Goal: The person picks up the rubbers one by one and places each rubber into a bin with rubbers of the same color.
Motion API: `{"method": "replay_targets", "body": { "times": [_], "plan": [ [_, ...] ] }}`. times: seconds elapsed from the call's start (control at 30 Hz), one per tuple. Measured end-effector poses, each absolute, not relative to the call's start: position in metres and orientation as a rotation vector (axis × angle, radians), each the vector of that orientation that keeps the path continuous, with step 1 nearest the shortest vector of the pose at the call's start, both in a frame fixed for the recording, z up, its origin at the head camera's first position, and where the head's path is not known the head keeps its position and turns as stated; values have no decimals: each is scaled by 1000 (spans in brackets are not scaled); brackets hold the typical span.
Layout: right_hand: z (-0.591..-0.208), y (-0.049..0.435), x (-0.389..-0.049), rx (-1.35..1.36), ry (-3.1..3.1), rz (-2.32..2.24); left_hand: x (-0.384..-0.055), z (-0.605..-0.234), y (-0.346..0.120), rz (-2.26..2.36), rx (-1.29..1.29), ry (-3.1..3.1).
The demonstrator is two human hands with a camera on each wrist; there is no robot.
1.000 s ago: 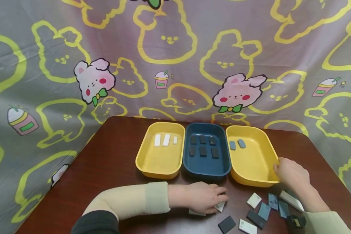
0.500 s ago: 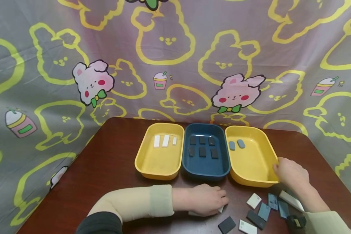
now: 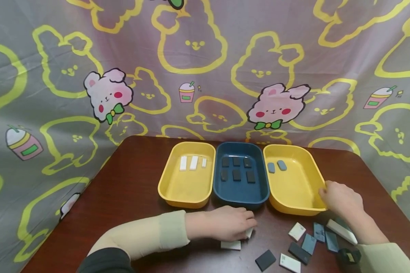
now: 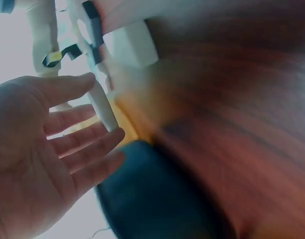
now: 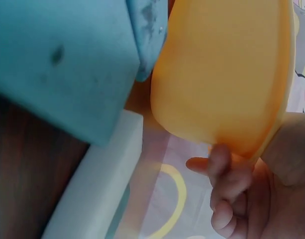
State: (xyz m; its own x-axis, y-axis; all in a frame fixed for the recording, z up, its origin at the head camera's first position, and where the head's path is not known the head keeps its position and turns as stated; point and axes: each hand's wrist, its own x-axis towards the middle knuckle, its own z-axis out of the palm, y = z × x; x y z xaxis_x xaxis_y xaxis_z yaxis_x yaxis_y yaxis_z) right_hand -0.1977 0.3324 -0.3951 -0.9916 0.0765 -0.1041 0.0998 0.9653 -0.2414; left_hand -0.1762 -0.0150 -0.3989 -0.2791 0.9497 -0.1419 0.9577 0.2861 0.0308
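My left hand (image 3: 227, 223) pinches a flat white block (image 4: 103, 105) between thumb and fingertips, over the table in front of the blue tray (image 3: 240, 201). In the head view the fingers cover most of this block. A second white block (image 3: 230, 245) lies just below that hand. At the right, my right hand (image 3: 343, 199) grips the right-hand rim of a yellow tray (image 3: 298, 189), its fingers curled at the edge in the right wrist view. Two blue-grey blocks (image 3: 281, 165) lie in this tray.
Left of the blue tray stands another yellow tray (image 3: 186, 193) holding three white blocks (image 3: 193, 163). Several dark blocks (image 3: 237, 175) lie in rows in the blue tray. Loose white, blue-grey and dark blocks (image 3: 298, 253) are scattered at front right. A patterned cloth (image 3: 205, 76) hangs behind the table.
My left hand has moved slightly left and away from me with the white block, uncovering more of the block below it. My right hand stays at the tray rim.
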Motion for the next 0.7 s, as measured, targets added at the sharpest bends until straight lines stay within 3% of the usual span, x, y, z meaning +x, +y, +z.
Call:
{"method": "replay_targets", "body": {
  "times": [0.37, 0.5, 0.7],
  "plan": [
    [-381, 307, -193, 38, 3304, -344, -171, -362, -72, 256, 1708, 2400],
    [-372, 271, -189, -179, 3413, -395, -175, -349, -96, 429, 1623, 2495],
    [-372, 211, -184, -650, 3413, -472, -196, -334, -131, 512, 1292, 2711]
  ]
}}
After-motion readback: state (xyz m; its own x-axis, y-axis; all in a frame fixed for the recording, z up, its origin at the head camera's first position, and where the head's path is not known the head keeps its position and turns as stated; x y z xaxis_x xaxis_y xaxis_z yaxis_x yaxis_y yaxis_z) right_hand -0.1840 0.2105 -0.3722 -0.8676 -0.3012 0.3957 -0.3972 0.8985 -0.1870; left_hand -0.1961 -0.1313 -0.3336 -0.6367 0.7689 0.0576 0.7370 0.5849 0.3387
